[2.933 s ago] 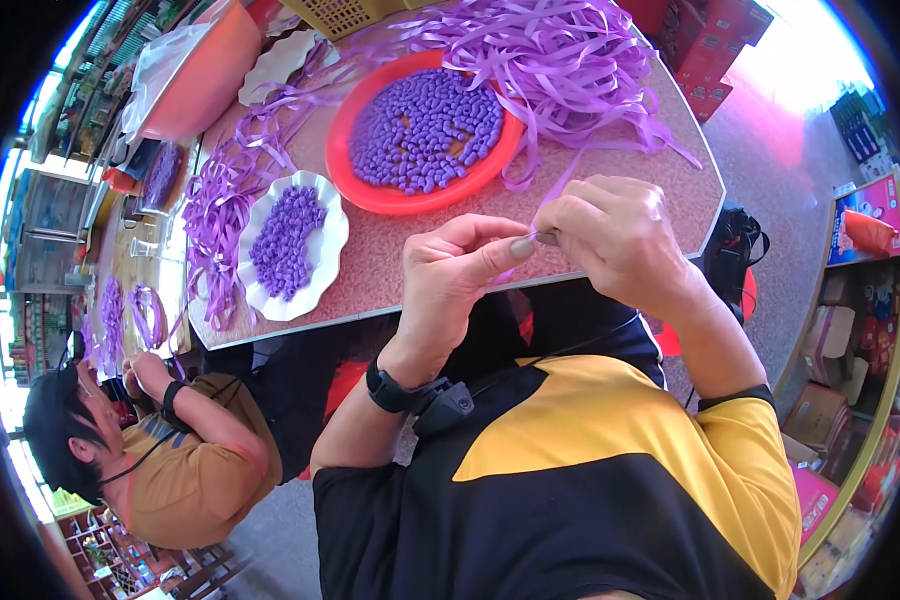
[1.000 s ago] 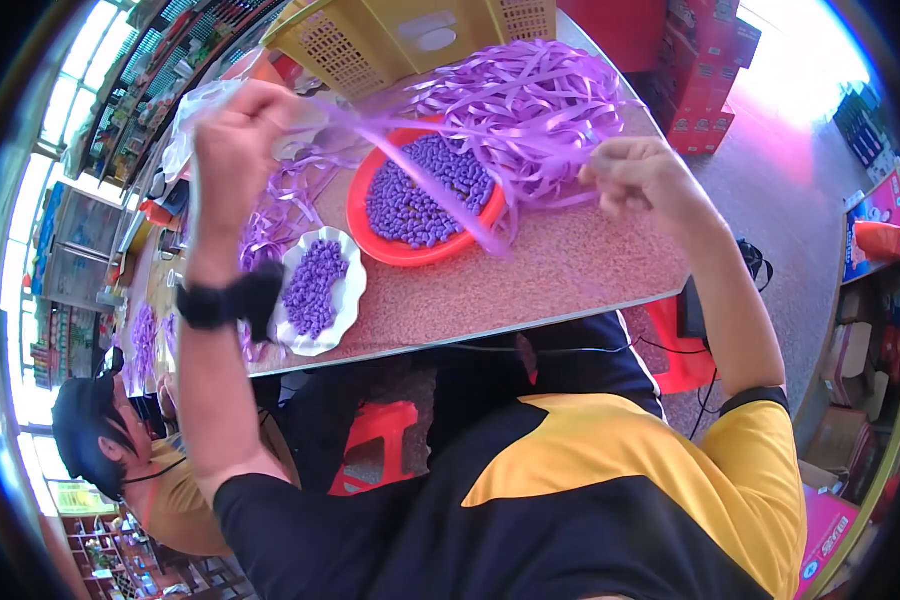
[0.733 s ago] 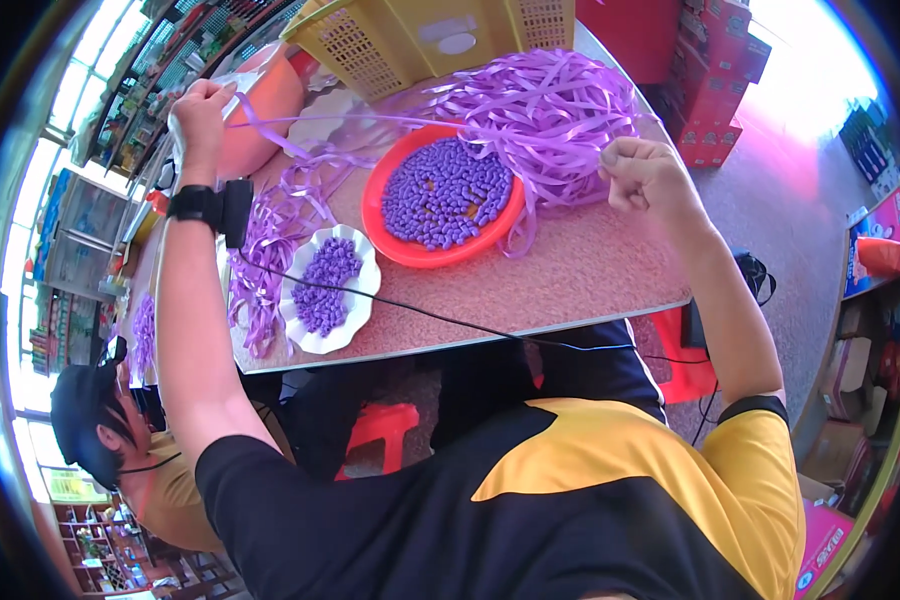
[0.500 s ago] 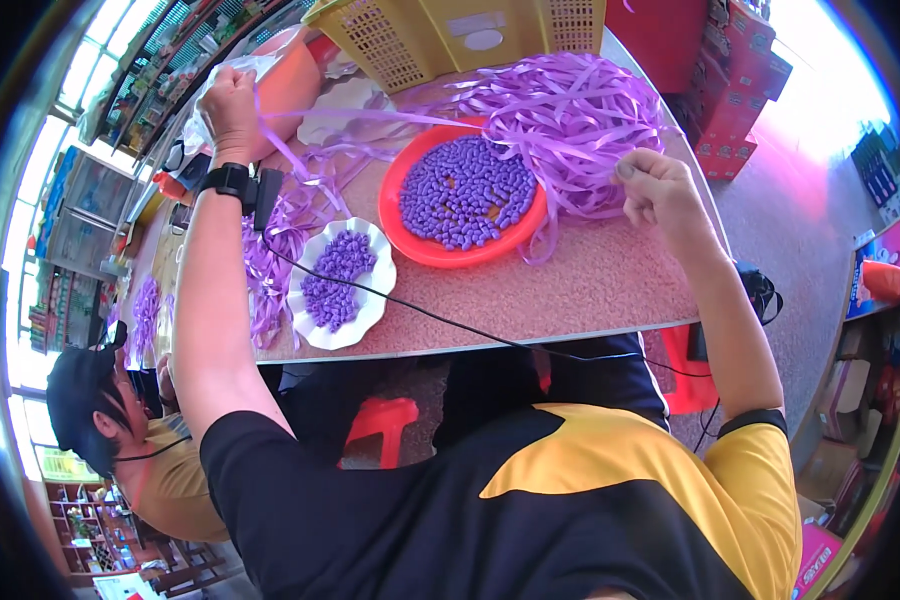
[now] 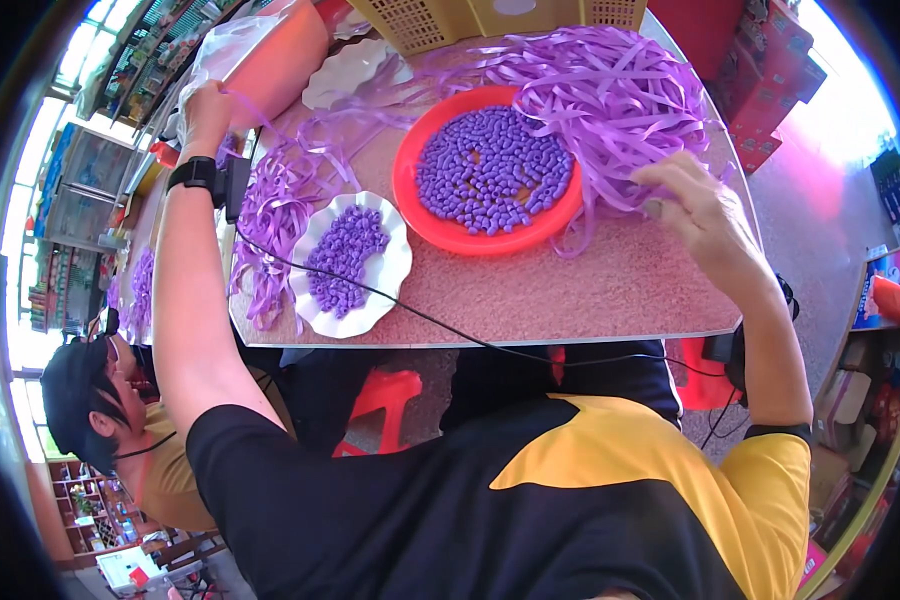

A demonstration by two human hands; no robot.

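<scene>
My left hand (image 5: pixel 205 118) is up at the far left, its fingers closed on a purple ribbon (image 5: pixel 255 112) that trails back toward the table. At the right edge of the large ribbon pile (image 5: pixel 620 90), my right hand (image 5: pixel 708 218) has its fingers apart and I see nothing held in it. Between the hands stands a red round tray (image 5: pixel 440 232) of purple beads (image 5: pixel 490 165), partly overlapped by ribbons. Nearer the left is a white scalloped dish (image 5: pixel 382 290) with more purple beads (image 5: pixel 342 262). A second ribbon heap (image 5: pixel 275 215) lies left of that dish.
A yellow plastic basket (image 5: pixel 490 20) stands at the far edge. Left of it are a white scalloped dish (image 5: pixel 345 75) and an orange-red container (image 5: pixel 280 65). A black cable (image 5: pixel 420 312) runs across the table from my left wrist. A co-worker (image 5: pixel 100 410) sits at the left.
My left hand has moved left and slightly nearer with the ribbon. My right hand has shifted right, and its fingers have gone from curled to spread. The view has tilted a little.
</scene>
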